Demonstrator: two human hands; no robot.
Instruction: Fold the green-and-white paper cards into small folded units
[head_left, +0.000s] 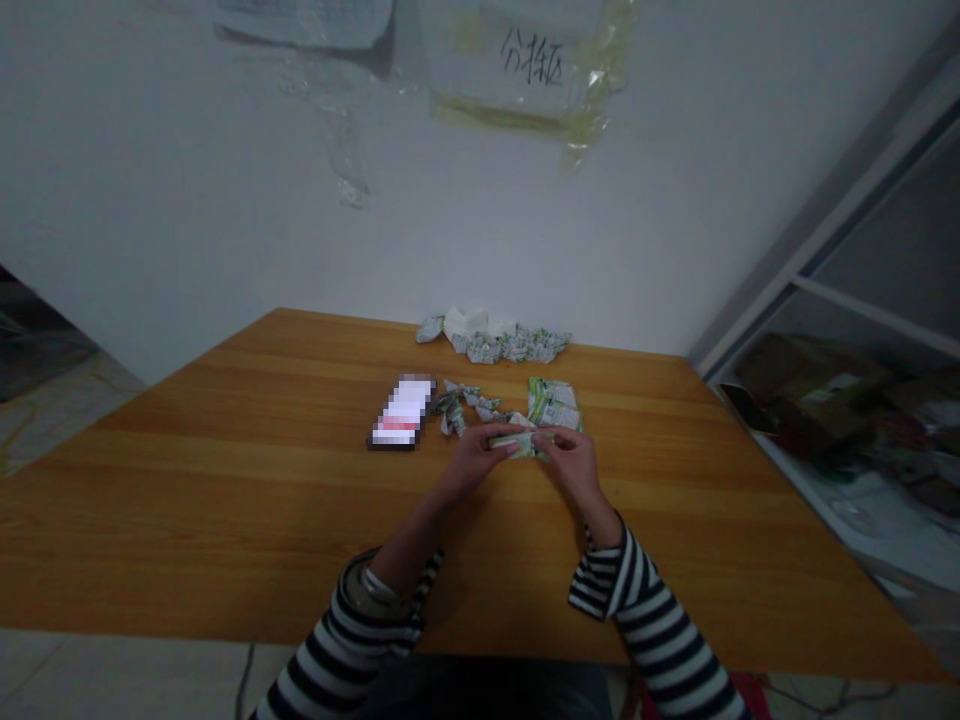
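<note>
Between my two hands is a small strip of green and white printed paper (523, 444), low over the wooden table (315, 510). My left hand (478, 458) pinches its left end, thumb on the near side. At the right end, the fingers of my right hand (571, 456) are closed on the same paper. Just beyond my hands lie several crumpled or folded paper pieces (480, 403) with similar print. Flat printed green and white papers (555, 403) rest beyond my right hand.
A phone (402, 412) with a lit, blurred screen lies left of the papers. A heap of crumpled printed paper (510, 342) sits against the wall. Taped sheets (525, 60) hang above. To the right, a shelf (840, 500) holds boxes and a dark phone-like object (747, 408).
</note>
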